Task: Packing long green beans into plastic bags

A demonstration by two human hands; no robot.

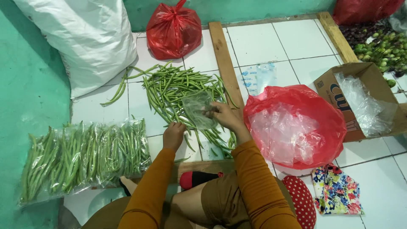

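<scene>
A loose pile of green beans (pixel 178 95) is spread on the white tiled floor (pixel 296 42), just above the middle of the view. Most of the beans are laid with their long axes running from about 11 o'clock to 5 o'clock, the upper ends pointing toward the white sack (pixel 85 38); a few strays at the 9 o'clock side of the pile are curved toward 8 o'clock.

The left hand (pixel 174 135) is lowered onto the 6 o'clock edge of the pile, fingers curled down among the beans; whether any are gripped cannot be told. The right hand (pixel 224 116) is closed on a small clear plastic bag (pixel 197 110), which is held up over the pile at the hand's 9 o'clock side, its mouth pinched between thumb and fingers.

At 8 o'clock from the hands, a row of filled clear packets of beans (pixel 85 157) is laid side by side, the beans in them running roughly from 12 to 6 o'clock. At 3 o'clock, a red plastic bag (pixel 305 123) holding clear bags is seen, with a cardboard box (pixel 364 101) beyond it. A tied red bag (pixel 174 29) is set at 12 o'clock, beside a wooden plank (pixel 224 59).
</scene>
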